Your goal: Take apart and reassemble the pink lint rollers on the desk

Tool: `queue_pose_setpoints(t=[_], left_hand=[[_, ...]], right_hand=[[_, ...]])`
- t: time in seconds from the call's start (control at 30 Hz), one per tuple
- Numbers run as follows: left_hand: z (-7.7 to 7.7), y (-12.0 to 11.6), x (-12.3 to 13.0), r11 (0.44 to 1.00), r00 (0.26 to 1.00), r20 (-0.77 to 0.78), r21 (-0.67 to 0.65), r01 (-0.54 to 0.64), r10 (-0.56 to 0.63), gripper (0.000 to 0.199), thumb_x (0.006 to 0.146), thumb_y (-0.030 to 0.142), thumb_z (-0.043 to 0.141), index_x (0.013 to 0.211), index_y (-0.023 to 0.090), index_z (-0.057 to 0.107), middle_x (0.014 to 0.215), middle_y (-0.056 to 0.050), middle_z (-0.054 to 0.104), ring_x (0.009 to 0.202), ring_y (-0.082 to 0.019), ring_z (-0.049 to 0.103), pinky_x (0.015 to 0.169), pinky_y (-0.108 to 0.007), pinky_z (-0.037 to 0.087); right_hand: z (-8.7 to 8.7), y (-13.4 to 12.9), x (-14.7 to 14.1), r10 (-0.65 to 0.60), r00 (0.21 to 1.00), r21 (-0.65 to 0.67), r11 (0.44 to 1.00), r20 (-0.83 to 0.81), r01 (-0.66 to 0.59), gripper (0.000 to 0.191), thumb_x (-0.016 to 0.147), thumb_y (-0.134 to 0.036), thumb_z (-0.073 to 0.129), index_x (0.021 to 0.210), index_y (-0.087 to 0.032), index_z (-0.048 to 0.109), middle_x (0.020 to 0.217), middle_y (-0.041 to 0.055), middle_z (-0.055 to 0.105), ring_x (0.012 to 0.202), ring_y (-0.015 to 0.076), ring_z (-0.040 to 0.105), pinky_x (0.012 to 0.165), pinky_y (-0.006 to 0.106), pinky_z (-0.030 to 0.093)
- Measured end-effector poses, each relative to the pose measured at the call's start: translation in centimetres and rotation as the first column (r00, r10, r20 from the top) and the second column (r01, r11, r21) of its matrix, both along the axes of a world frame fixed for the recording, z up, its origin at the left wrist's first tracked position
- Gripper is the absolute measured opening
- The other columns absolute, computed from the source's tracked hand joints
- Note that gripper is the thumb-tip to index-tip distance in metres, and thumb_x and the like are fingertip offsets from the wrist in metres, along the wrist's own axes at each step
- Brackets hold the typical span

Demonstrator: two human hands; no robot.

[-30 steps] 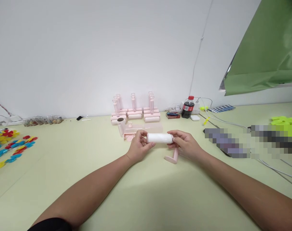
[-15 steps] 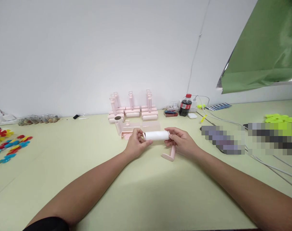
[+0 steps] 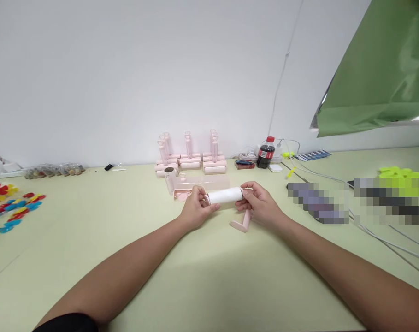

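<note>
A white lint roller refill (image 3: 225, 196) lies level between my two hands above the table. My left hand (image 3: 198, 207) is closed on its left end, thumb along the front, with a pink end piece beside the fingers. My right hand (image 3: 259, 201) pinches the right end. Below my right hand stands a pink angled plastic part (image 3: 243, 223), partly hidden by the fingers. Just beyond my hands are a pink open case piece (image 3: 182, 195), a clear pinkish cover (image 3: 209, 182) and an upright tube (image 3: 169, 180) with a brown core.
Several pink lint rollers (image 3: 190, 162) with upright handles stand against the wall. To their right are a cola bottle (image 3: 266, 153), a small box (image 3: 244, 164) and white cables (image 3: 320, 173). Colourful plastic pieces (image 3: 17, 210) lie at far left, yellow-green ones (image 3: 401, 173) at far right.
The white roll has tilted slightly, its right end a little higher and its left end lower. Both hands keep their hold on it.
</note>
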State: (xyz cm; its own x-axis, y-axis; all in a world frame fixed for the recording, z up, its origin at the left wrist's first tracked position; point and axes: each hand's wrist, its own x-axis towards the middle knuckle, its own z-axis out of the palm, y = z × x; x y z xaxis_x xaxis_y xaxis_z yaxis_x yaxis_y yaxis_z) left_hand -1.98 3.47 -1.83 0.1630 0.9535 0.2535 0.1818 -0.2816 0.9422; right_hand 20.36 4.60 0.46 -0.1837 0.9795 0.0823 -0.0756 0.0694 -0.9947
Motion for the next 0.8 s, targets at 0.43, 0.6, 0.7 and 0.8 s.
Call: queue_pose_setpoints(t=[0.43, 0.6, 0.7, 0.8], left_hand=[[0.4, -0.2, 0.0, 0.986, 0.914, -0.372, 0.102, -0.135, 0.164, 0.045, 0.07, 0.053, 0.07, 0.086, 0.023, 0.042, 0.067, 0.005, 0.051, 0.057, -0.013, 0.045, 0.052, -0.023, 0.028], [0.6, -0.5, -0.5, 0.992, 0.801, -0.588, 0.112, -0.052, 0.109, 0.045, 0.068, 0.062, 0.068, 0.084, 0.024, 0.048, 0.069, 0.001, 0.055, 0.058, -0.018, 0.047, 0.051, -0.025, 0.024], [0.7, -0.4, -0.8, 0.988, 0.755, -0.645, 0.149, -0.031, 0.121, 0.043, 0.069, 0.061, 0.067, 0.084, 0.024, 0.05, 0.073, -0.002, 0.058, 0.062, -0.02, 0.049, 0.05, -0.026, 0.023], [0.5, -0.3, -0.8, 0.986, 0.751, -0.646, 0.164, -0.039, 0.137, 0.043, 0.069, 0.058, 0.069, 0.085, 0.023, 0.05, 0.073, -0.002, 0.058, 0.061, -0.02, 0.05, 0.05, -0.027, 0.023]], right_hand=[[0.3, 0.1, 0.5, -0.036, 0.987, 0.058, 0.998, 0.154, 0.028, 0.03, 0.077, -0.035, 0.065, 0.102, -0.02, 0.055, 0.079, 0.0003, 0.063, 0.064, 0.0148, 0.065, 0.059, 0.028, 0.057], [0.6, -0.1, 1.2, -0.023, 0.92, 0.116, 0.993, 0.392, -0.025, 0.028, 0.08, -0.032, 0.059, 0.104, -0.019, 0.064, 0.077, 0.0004, 0.064, 0.061, 0.014, 0.062, 0.058, 0.026, 0.054], [0.6, -0.2, 1.4, -0.009, 0.879, 0.143, 0.988, 0.477, -0.067, 0.031, 0.081, -0.032, 0.058, 0.107, -0.019, 0.066, 0.079, 0.0015, 0.067, 0.062, 0.0149, 0.063, 0.06, 0.027, 0.053], [0.5, -0.2, 1.4, -0.012, 0.874, 0.145, 0.987, 0.486, -0.067, 0.033, 0.081, -0.033, 0.058, 0.11, -0.019, 0.066, 0.085, 0.0028, 0.069, 0.062, 0.0148, 0.063, 0.06, 0.027, 0.054]])
